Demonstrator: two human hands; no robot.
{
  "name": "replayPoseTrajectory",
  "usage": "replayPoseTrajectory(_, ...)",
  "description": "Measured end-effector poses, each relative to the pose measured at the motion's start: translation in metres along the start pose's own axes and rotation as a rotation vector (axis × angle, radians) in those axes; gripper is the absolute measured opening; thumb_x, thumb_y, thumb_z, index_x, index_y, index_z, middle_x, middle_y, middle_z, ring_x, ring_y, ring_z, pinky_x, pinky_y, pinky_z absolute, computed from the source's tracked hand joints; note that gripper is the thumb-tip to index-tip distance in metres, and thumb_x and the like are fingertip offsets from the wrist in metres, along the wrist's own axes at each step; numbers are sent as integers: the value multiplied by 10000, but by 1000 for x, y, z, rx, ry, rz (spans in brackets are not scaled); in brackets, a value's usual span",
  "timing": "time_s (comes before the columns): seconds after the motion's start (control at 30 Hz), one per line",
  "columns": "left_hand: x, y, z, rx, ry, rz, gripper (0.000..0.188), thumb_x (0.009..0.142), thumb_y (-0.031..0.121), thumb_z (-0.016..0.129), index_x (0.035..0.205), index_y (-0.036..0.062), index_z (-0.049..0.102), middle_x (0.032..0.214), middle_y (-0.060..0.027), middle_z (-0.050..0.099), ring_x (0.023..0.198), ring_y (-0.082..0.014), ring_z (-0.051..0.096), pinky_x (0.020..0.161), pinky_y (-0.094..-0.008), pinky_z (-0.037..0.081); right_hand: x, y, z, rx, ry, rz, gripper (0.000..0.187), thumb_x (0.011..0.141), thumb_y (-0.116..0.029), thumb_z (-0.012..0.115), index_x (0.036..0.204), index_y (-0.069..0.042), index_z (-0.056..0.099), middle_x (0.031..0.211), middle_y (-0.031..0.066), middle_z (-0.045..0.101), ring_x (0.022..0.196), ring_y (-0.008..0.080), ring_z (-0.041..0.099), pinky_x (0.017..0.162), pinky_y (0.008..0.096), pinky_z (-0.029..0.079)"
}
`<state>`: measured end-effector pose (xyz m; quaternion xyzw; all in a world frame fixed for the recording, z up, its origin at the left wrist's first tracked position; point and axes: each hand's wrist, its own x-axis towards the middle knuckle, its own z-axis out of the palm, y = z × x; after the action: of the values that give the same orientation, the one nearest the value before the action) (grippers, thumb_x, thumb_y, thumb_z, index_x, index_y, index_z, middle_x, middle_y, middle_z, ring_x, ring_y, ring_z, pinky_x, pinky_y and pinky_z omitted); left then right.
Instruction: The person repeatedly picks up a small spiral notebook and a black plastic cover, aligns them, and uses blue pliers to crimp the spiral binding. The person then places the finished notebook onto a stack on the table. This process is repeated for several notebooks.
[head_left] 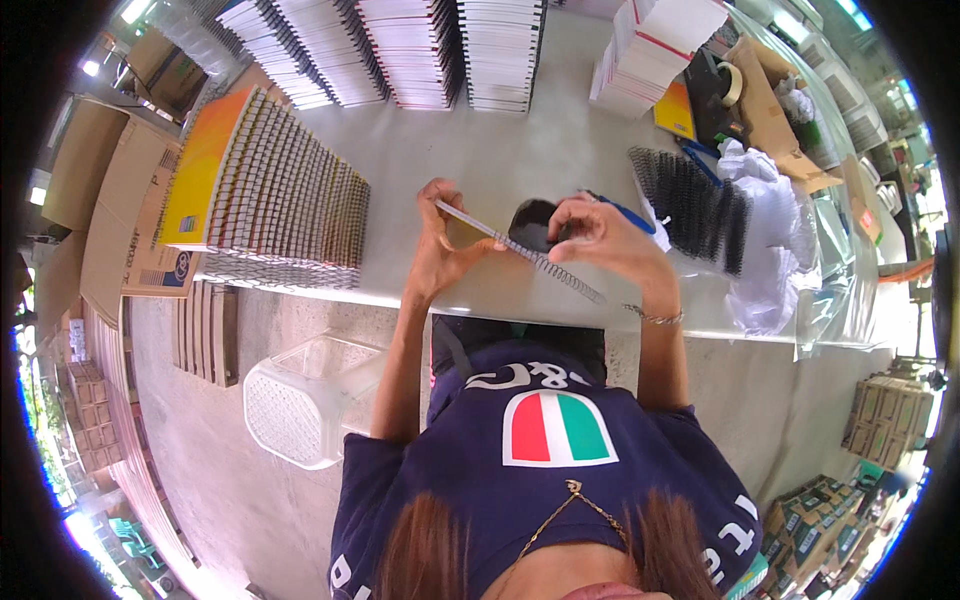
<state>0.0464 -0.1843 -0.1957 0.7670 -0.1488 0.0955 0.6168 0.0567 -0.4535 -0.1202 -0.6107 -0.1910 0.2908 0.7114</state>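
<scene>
Seen edge-on, a thin notebook (pixel 468 220) tilts down to the right above the table, held between the thumb and fingers of my left hand (pixel 440 245). A dark wire spiral coil (pixel 570 278) runs along its edge and sticks out past its lower right end. My right hand (pixel 605 240) is closed beside the coil, fingers curled; what they pinch, if anything, is hidden. Behind that hand are blue-handled pliers (pixel 628 216); whether it touches them I cannot tell. A round black object (pixel 533 226) sits between my hands.
Stacked spiral notebooks with yellow covers (pixel 210 175) stand at the left, more notebook stacks (pixel 420 50) at the back. To the right are black coils (pixel 690 205), crumpled white plastic (pixel 765 290) and other pliers (pixel 700 155). A clear plastic stool (pixel 300 405) stands below the table (pixel 400 150).
</scene>
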Motion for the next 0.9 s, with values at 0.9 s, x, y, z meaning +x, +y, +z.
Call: replayPoseTrajectory(0.9,-7,2,-1,-103,-59,-60,1081,567,193,996,1366,75,279,1000,-36,394,918,-169,426,821,-309,410,26,-11,9,-63,-122,116,411,763,-308,891,924,-16,650,1131,19,531,956,79,540,837,229,437)
